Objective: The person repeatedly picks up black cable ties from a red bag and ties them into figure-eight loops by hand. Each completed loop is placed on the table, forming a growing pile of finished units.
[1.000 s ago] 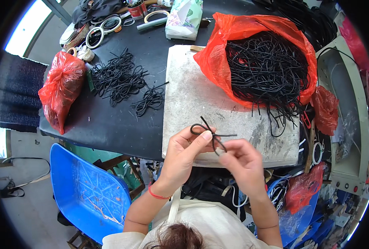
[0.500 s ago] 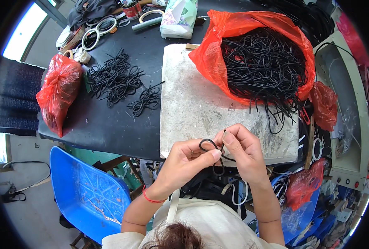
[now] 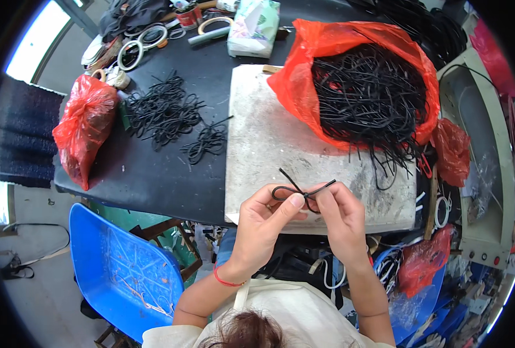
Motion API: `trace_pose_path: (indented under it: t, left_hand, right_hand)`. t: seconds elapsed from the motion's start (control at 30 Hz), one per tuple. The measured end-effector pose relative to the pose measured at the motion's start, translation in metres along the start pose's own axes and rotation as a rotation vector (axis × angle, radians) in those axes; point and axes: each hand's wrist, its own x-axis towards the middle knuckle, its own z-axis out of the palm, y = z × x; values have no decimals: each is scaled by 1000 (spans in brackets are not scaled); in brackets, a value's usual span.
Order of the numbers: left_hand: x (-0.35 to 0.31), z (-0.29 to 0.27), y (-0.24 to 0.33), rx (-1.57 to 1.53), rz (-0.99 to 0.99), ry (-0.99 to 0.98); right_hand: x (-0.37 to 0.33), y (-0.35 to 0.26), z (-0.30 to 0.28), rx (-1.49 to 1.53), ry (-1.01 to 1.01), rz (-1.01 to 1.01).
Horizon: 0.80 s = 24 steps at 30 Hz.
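Note:
A thin black cord (image 3: 293, 184) is tied into a bow between my hands, above the near edge of a worn pale board (image 3: 257, 145). My left hand (image 3: 267, 217) pinches the bow's left loop between thumb and fingers. On the other side, my right hand (image 3: 343, 214) pinches the cord close to the knot. Two loose ends stick out, one up to the left and one to the right. Past the board's left edge lies a pile of black looped cords (image 3: 164, 110), with a smaller bunch (image 3: 204, 142) beside it. Many more cords fill an open red plastic bag (image 3: 295, 87).
A tied red bag (image 3: 84, 130) stands at the black table's (image 3: 153, 191) left end. Tape rolls (image 3: 131, 55) and a tissue pack (image 3: 254, 29) lie at the back. Below left is a blue plastic chair (image 3: 124, 267); a grey metal cabinet (image 3: 489, 203) stands at the right.
The cord's loops have been drawn into a bow with a small knot, and its two ends now spread outward. My hands stay close together, the right one slightly lower.

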Motion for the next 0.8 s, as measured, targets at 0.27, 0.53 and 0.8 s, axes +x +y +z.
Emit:
trace_pose_path:
  t: [0.27,0.53,0.8]
  left_hand:
    - [-3,-2,10,275,-124,-211]
    - [-5,3,-17,389,122,-117]
    - [10,-5,-6,618,81,-121]
  right_hand:
    - [5,2,-6,29,-29,-47]
    - [9,5,0,146,185,-7]
    - [17,16,-4,-197,215,-92]
